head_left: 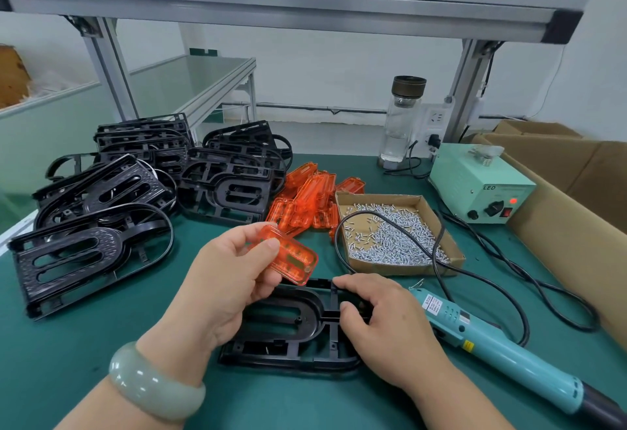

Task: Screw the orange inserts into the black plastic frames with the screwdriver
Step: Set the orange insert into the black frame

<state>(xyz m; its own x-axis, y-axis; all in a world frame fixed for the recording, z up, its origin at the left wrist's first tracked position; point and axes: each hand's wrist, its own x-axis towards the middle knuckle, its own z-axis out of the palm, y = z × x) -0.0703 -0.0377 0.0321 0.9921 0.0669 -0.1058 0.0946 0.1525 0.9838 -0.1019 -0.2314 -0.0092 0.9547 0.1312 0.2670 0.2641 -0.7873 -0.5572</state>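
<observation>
Two hands work low in the middle of the picture. The left hand (224,280), with a pale green bangle (152,382) at its wrist, pinches a translucent orange plastic insert (291,256) by one end between thumb and curled fingers. It holds the insert tilted, with the far end over a black plastic frame (288,328); whether the two touch I cannot tell. The right hand (380,321) grips that frame, thumb and forefinger curled about one of its cross ribs, steadying it flat on the green surface (101,345).

The insert looks light, thin-walled and stiff, and glossy enough to slip. I judge the short ends or long edges the best hold, leaving the screw points free. The frame looks rigid but is openwork, with slim ribs that might flex or snap if forced, so the outer rim or a thick rib suits it better.

Just right of the right hand lies a teal electric screwdriver (492,338), untouched. Above it, at middle right, sits a shallow cardboard tray (403,268) of small silver screws (390,239). More orange inserts (305,199) lie heaped at centre, and stacked black frames (135,185) fill the left.
</observation>
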